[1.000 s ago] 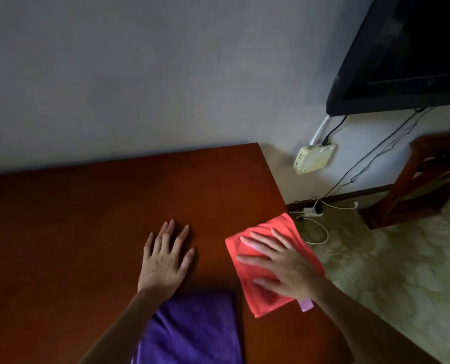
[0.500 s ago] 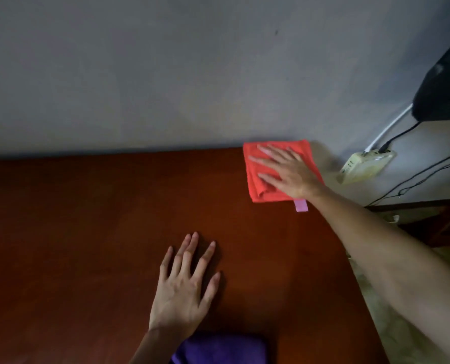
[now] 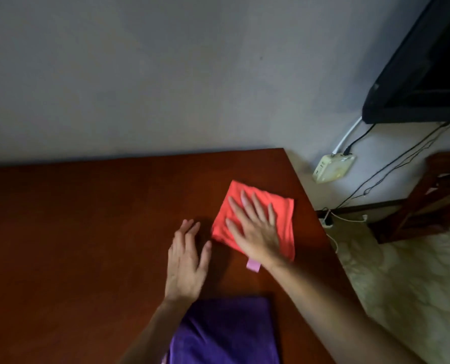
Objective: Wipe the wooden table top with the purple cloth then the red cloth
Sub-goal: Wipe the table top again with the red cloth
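The red cloth [image 3: 284, 222], folded with a pink tag at its near edge, lies on the wooden table top [image 3: 74, 245] near the right side. My right hand [image 3: 252, 227] presses flat on it, fingers spread. Just left of the cloth, my left hand [image 3: 187, 261] rests flat on the bare wood, palm down, holding nothing. The purple cloth [image 3: 226, 332] lies folded at the near edge, partly under my left forearm.
A grey wall runs along the table's far edge. Right of the table are a white power adapter [image 3: 333, 168] on the wall with cables, a dark TV [image 3: 423, 74] above, a wooden chair [image 3: 428, 206], and patterned floor [image 3: 402, 279].
My right hand slid the red cloth from the far right corner by the wall back toward me, to beside my left hand. The left hand stayed flat on the table.
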